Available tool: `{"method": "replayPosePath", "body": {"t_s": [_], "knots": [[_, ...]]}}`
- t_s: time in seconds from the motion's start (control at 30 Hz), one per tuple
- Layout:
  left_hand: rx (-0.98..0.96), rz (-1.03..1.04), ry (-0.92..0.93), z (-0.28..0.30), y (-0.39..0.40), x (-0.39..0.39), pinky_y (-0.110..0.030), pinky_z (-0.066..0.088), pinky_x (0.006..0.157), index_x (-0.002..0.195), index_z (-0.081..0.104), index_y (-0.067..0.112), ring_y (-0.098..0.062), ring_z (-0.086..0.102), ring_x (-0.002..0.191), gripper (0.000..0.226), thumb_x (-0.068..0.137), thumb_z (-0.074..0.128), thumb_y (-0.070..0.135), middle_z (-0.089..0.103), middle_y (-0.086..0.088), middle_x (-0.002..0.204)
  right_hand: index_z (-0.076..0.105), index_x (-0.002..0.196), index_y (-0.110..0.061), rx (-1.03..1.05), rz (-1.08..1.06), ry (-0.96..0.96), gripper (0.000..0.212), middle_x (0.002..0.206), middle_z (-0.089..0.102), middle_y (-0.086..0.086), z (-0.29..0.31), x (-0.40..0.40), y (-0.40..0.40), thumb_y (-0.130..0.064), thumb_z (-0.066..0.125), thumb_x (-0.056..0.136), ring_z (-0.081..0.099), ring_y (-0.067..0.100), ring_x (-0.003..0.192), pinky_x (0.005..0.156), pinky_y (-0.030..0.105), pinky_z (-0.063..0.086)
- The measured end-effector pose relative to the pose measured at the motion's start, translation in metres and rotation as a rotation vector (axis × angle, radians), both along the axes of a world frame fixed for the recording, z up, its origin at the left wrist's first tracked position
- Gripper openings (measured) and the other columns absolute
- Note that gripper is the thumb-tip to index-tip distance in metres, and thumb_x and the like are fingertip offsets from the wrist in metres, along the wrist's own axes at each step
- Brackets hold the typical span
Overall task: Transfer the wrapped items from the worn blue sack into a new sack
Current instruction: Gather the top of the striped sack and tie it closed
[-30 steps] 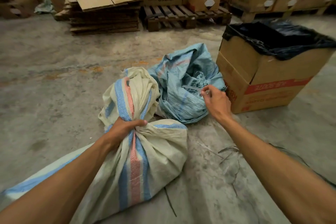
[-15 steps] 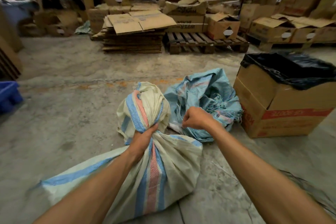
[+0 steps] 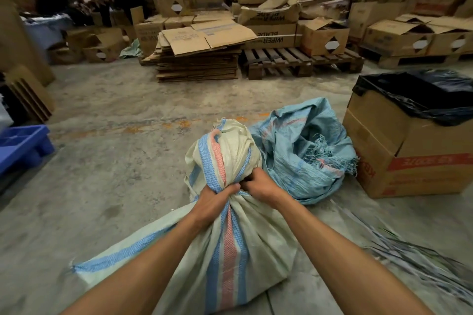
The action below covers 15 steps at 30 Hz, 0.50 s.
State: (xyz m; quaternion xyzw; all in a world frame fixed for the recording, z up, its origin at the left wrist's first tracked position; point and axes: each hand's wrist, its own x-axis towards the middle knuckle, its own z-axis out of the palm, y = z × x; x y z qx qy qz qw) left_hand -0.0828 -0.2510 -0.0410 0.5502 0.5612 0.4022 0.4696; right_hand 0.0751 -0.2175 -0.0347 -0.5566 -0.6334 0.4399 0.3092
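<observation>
Left hand (image 3: 213, 198) and right hand (image 3: 258, 185) both clenched round gathered neck of full cream sack (image 3: 230, 243), centre frame. Blue sack (image 3: 302, 158) slumped limp at two o'clock. Transfer seemingly done; tying left.

Stacked cartons (image 3: 268, 30) read, seemingly, "WIPER BLADE"

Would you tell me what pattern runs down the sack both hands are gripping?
Cream sack with lengthwise blue stripes flanking a pink one, seen in the head view.
</observation>
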Motion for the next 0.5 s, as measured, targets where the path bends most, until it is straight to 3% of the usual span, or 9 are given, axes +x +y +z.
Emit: {"method": "replayPosePath", "body": {"t_s": [0.1,0.2,0.3,0.43,0.5], "knots": [[0.077,0.036,0.226,-0.004,0.006,-0.005,-0.043,0.036,0.113,0.141,0.042,0.034,-0.017,0.047,0.129,0.083,0.070,0.066,0.070,0.052,0.008,0.135,0.070,0.110,-0.012,-0.003,0.037,0.027,0.026,0.106,0.073,0.001,0.007,0.000,-0.003,-0.005,0.065,0.087,0.067,0.014,0.100,0.091,0.033,0.054],[0.115,0.079,0.608,0.005,0.010,-0.010,-0.043,0.021,0.117,0.150,0.028,0.030,-0.026,0.029,0.136,0.104,0.067,0.047,0.090,0.039,-0.003,0.142,0.070,0.081,-0.021,-0.028,0.044,-0.024,0.024,0.080,0.068,-0.012,0.017,0.003,-0.005,-0.005,0.057,0.092,0.061,-0.006,0.069,0.066,0.013,0.048],[0.050,0.097,1.002,0.028,0.011,-0.018,-0.043,0.025,0.109,0.149,0.031,0.014,-0.030,0.032,0.126,0.126,0.057,0.028,0.100,0.041,-0.011,0.135,0.062,0.065,-0.012,-0.044,0.071,-0.158,0.029,0.060,0.055,-0.007,0.026,0.008,0.000,-0.008,0.056,0.094,0.046,0.000,0.049,0.053,0.019,0.039],[-0.150,0.036,1.237,0.050,0.017,-0.027,-0.045,0.025,0.105,0.148,0.030,0.010,-0.031,0.031,0.126,0.141,0.045,0.020,0.106,0.037,-0.014,0.138,0.065,0.087,0.000,-0.090,0.095,-0.315,0.015,0.067,0.058,0.002,0.044,0.009,0.003,-0.013,0.059,0.092,0.049,0.012,0.053,0.049,0.024,0.038],[-0.311,-0.086,1.324,0.059,0.026,-0.031,-0.046,0.026,0.107,0.148,0.031,0.011,-0.034,0.032,0.134,0.145,0.042,0.017,0.107,0.036,-0.016,0.148,0.057,0.085,-0.004,-0.070,0.103,-0.404,0.010,0.068,0.054,0.002,0.055,0.010,0.003,-0.011,0.058,0.091,0.045,0.011,0.051,0.043,0.020,0.036]]}}
